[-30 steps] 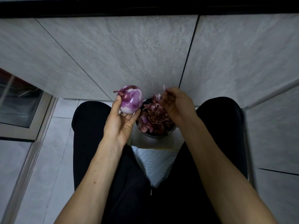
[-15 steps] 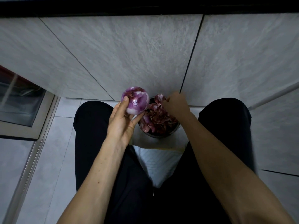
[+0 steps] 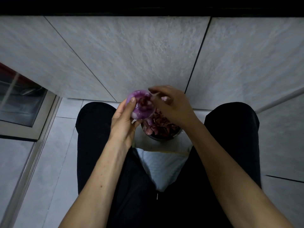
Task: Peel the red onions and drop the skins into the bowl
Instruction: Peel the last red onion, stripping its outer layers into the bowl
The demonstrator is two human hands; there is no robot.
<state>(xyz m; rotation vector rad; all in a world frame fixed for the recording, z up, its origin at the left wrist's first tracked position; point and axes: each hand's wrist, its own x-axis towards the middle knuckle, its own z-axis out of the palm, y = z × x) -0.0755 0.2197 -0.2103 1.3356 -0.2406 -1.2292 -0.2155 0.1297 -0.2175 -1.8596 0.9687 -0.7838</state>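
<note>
My left hand [image 3: 122, 122] grips a partly peeled red onion [image 3: 140, 106], purple and glossy with a dark root patch facing me, held just above the left rim of the bowl. My right hand [image 3: 169, 104] reaches over the onion's top right, its fingertips curled against the onion's edge; the blur hides whether they pinch skin. Below both hands a dark round bowl [image 3: 162, 138] stands on the floor between my knees, filled with dry red onion skins [image 3: 158, 126]. My right hand hides the bowl's far side.
I sit with black-trousered legs [image 3: 93, 132] either side of the bowl, on a white quilted cushion [image 3: 162, 167]. Grey tiled wall panels [image 3: 131, 55] rise close in front. A framed glass panel [image 3: 21, 102] stands at the left.
My right hand dropped a skin scrap into the bowl, then rose to the onion's top. My left hand turned the onion so its root end faces me.
</note>
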